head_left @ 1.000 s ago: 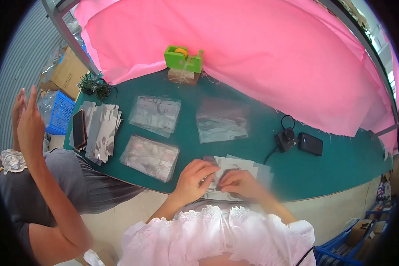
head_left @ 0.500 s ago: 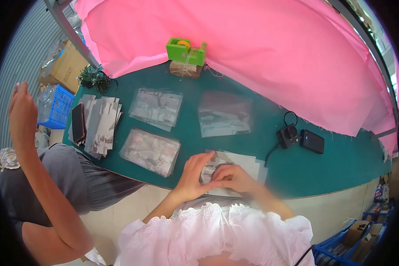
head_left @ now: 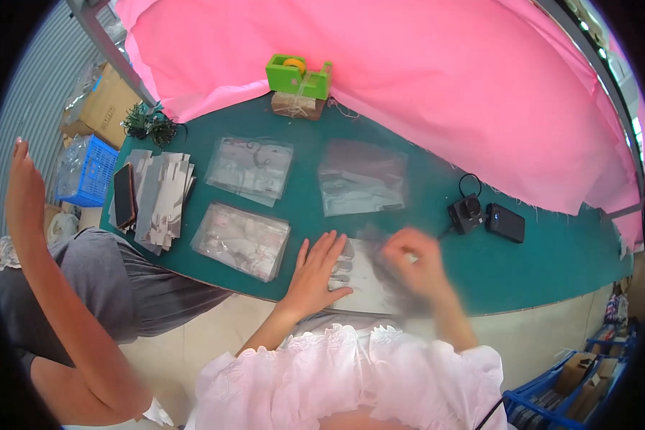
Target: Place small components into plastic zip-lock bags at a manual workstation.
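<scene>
My left hand (head_left: 319,269) lies flat with fingers spread on a low stack of grey cards (head_left: 358,279) at the near edge of the green table (head_left: 552,265). My right hand (head_left: 417,264) is blurred just right of it, fingers curled on what looks like a thin clear bag (head_left: 381,247) lifted over the stack. Motion blur hides the bag's outline and what it holds.
Three piles of filled clear bags (head_left: 251,168) (head_left: 362,179) (head_left: 242,240) lie further back. Grey cards with a phone (head_left: 125,195) sit at the left. A green tape dispenser (head_left: 299,75) stands by the pink cloth (head_left: 423,86). A small black camera (head_left: 467,213) and a black box (head_left: 505,222) are on the right. Another person's raised hand (head_left: 23,188) is at far left.
Both hands rested on the card stack before; now my right hand has lifted and moved right with the clear bag. The other person's raised hand has shifted slightly.
</scene>
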A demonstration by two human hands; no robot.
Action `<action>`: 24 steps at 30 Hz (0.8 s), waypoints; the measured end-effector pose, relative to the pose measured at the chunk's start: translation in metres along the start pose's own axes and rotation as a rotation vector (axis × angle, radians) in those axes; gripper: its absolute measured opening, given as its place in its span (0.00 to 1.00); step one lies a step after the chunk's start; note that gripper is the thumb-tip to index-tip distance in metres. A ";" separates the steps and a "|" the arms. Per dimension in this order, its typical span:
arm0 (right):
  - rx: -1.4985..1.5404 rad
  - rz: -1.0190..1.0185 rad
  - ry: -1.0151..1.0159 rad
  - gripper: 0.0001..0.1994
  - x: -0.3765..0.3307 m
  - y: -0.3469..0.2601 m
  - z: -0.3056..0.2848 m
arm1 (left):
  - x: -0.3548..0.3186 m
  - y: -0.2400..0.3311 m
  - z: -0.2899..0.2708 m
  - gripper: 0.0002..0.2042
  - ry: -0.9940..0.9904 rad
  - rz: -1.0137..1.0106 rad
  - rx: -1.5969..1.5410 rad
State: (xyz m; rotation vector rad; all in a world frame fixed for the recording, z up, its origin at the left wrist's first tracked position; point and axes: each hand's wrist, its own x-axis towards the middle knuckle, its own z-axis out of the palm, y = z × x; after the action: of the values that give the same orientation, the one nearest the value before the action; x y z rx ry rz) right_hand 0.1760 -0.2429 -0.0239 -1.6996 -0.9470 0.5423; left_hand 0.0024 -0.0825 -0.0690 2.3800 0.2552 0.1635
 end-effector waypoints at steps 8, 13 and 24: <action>-0.178 -0.394 0.525 0.06 0.029 -0.075 -0.067 | 0.016 0.018 -0.018 0.39 0.015 0.010 0.089; 0.018 -0.347 0.367 0.06 0.054 -0.084 -0.049 | 0.063 0.085 -0.080 0.31 0.716 0.417 0.184; 0.234 -0.317 0.225 0.10 0.097 -0.098 -0.031 | 0.128 0.083 -0.122 0.23 0.545 0.306 0.150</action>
State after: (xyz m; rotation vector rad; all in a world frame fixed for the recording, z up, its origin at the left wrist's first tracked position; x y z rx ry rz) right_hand 0.2242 -0.1708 0.0876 -1.3368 -0.9270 0.2342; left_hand 0.1151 -0.0320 0.0826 2.4674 0.1562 0.9723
